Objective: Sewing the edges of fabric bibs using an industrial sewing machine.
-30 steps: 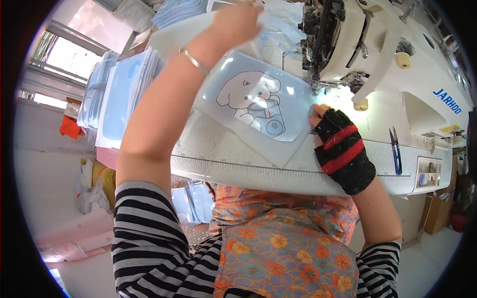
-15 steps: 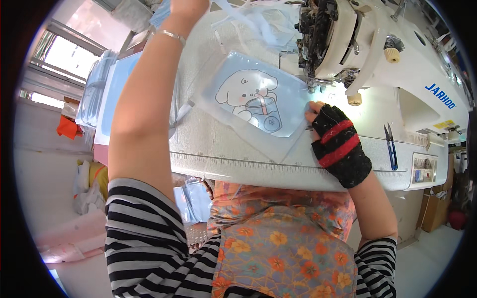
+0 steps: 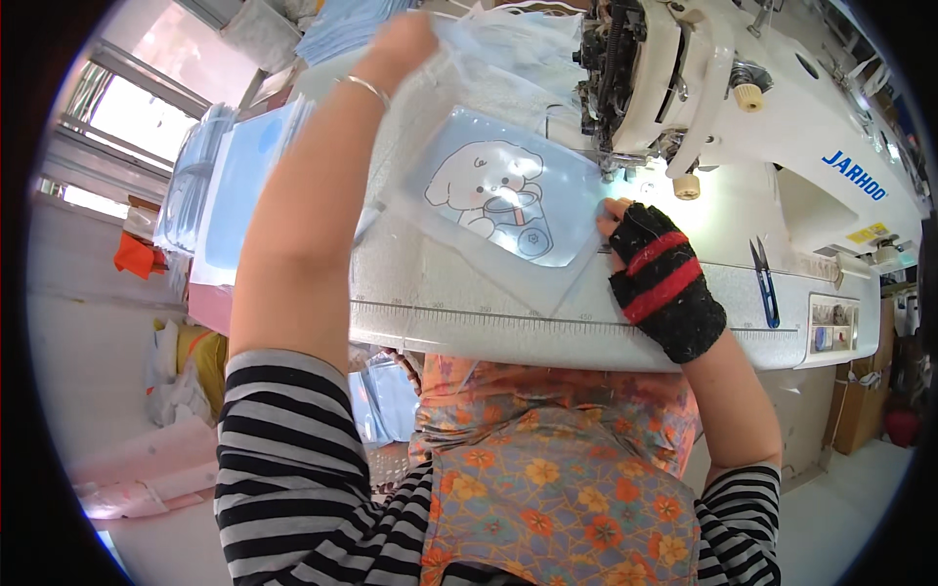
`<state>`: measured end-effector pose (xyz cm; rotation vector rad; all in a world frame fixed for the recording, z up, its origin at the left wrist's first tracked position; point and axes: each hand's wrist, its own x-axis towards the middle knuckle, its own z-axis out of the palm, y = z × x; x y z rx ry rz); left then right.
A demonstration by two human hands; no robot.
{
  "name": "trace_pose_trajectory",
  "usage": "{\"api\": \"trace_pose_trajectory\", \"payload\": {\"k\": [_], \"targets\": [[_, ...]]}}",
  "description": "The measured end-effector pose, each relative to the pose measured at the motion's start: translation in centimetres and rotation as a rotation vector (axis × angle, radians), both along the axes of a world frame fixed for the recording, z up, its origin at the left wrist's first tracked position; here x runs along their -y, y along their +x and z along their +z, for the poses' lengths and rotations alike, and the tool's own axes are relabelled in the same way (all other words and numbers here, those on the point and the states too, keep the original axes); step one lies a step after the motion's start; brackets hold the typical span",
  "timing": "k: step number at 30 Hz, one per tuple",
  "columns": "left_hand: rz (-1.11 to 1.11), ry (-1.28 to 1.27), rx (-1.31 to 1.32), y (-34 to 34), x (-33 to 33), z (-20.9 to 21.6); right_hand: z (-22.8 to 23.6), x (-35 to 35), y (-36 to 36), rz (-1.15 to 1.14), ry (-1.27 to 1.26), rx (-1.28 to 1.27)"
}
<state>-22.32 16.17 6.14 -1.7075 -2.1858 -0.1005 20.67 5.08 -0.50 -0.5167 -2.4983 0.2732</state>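
A pale blue translucent sheet with a cartoon puppy and cup [image 3: 489, 200] lies tilted on the sewing machine bed, its right corner close to the lit needle area [image 3: 625, 181]. At that right edge, my right hand [image 3: 669, 283], in a black fingerless glove with red stripes, has its fingers together on the sheet; their tips are partly hidden. My left hand [image 3: 405, 49], bare and smeared by motion, is up at the far side. It appears closed on a thin, pale blue translucent sheet [image 3: 464, 54], also blurred.
The white sewing machine [image 3: 723, 98] stands at the right. Blue thread snips [image 3: 765, 283] lie beside a small parts tray [image 3: 832, 325]. A blue stack [image 3: 347, 29] is at the far left, with more blue sheets [image 3: 239, 186] nearer. A ruler strip [image 3: 469, 317] runs along the front edge.
My left hand has come nearer and to the right, drawing pale translucent material with it. The blue stack behind it now shows more. My right hand and the puppy sheet have hardly moved.
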Motion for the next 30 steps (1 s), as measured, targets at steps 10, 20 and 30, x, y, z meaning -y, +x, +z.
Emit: {"api": "trace_pose_trajectory", "payload": {"k": [10,20,30], "targets": [[-0.286,0.193,-0.098,10.8,4.8,2.4,0.4,0.1,0.5,-0.025,-0.032,0.032],[-1.0,-0.012,0.231,18.0,13.4,-4.4,0.0,-0.2,0.0,0.014,0.001,0.001],[-0.798,-0.045,0.271,21.7,17.6,-5.4,-0.2,-0.2,0.2,-0.047,-0.012,0.031]]}}
